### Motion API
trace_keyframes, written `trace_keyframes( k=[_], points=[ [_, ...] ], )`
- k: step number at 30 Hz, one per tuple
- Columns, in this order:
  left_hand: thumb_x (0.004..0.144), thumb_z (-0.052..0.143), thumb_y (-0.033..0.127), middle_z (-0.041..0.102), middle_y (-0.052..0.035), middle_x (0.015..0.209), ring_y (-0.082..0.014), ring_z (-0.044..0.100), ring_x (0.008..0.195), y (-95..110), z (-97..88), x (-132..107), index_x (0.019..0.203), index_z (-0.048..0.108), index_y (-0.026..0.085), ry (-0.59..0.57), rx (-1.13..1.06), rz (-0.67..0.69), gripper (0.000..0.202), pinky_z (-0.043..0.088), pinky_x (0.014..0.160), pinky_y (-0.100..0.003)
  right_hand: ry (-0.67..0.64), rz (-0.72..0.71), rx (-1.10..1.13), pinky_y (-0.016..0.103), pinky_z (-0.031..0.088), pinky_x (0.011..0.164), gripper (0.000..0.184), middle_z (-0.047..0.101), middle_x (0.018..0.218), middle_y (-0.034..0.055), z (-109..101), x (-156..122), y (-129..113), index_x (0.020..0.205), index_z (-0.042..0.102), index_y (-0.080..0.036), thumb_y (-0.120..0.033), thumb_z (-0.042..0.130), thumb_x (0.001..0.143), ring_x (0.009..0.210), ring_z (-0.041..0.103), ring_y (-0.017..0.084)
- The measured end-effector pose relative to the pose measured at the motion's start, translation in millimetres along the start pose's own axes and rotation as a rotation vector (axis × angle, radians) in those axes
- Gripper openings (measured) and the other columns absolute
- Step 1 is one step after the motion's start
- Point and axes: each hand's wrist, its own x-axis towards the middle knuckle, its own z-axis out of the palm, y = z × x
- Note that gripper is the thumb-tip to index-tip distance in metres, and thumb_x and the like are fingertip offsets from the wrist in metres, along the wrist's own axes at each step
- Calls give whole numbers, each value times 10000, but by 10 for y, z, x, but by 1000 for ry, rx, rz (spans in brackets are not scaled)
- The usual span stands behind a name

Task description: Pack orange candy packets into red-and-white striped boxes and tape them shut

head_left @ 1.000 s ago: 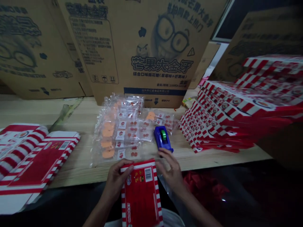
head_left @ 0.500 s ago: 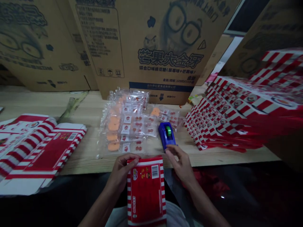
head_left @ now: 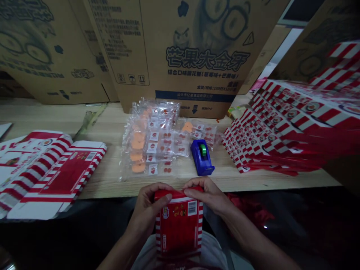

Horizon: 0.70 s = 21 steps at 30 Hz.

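A red box with red-and-white striped sides (head_left: 179, 228) stands upright before my body, below the table edge, its barcode near the top right. My left hand (head_left: 150, 204) grips its upper left corner, thumb on the front face. At the upper right, my right hand (head_left: 206, 193) is closed on the same box, thumb on its top edge. Just beyond the box, a blue tape dispenser (head_left: 201, 165) with a green roll sits on the table, touched by neither hand. Clear packets with orange pieces (head_left: 153, 146) lie in an overlapping pile behind.
Flat striped cartons (head_left: 67, 176) lie stacked at the left. Several striped boxes (head_left: 270, 127) are piled on the right. Large brown cardboard cartons (head_left: 129, 67) stand along the back of the wooden table (head_left: 112, 187).
My right hand has left the tape dispenser and moved left onto the box's top edge. My left hand still holds the box, which now tilts more. The camera view has shifted slightly.
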Motion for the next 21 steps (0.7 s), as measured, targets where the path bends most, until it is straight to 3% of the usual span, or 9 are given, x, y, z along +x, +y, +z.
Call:
trace_keyframes(
  k=[6,12,15,21],
  points=[
    [741,733,282,709,-30,838,-167,643,776,43,26,-57,772,739,195,-154,197,174,93,490,716,-245,-283,140,-29,192,388,549,342,670,667,2,-135,119,-377,771,701,-120,-437,770,665,570,559,88],
    [753,713,256,691,-50,901,-200,645,871,53,84,-129,766,738,208,-194,269,255,56,489,799,-283,-409,367,-48,173,375,484,234,670,599,-26,-134,293,-440,830,705,-130,-137,683,597,486,558,81],
    [763,712,262,688,-61,947,-209,645,898,48,60,-173,763,730,201,-206,274,243,64,488,814,-294,-392,414,-51,189,417,500,219,668,587,-27,-68,278,-365,784,695,-135,-73,630,584,489,578,97],
    [774,727,282,703,-54,1047,-221,651,968,11,-26,-215,812,744,225,-203,217,138,71,492,840,-299,-205,448,64,197,445,523,197,664,589,-9,-5,198,-281,767,687,-136,-40,614,611,500,584,98]
  ],
)
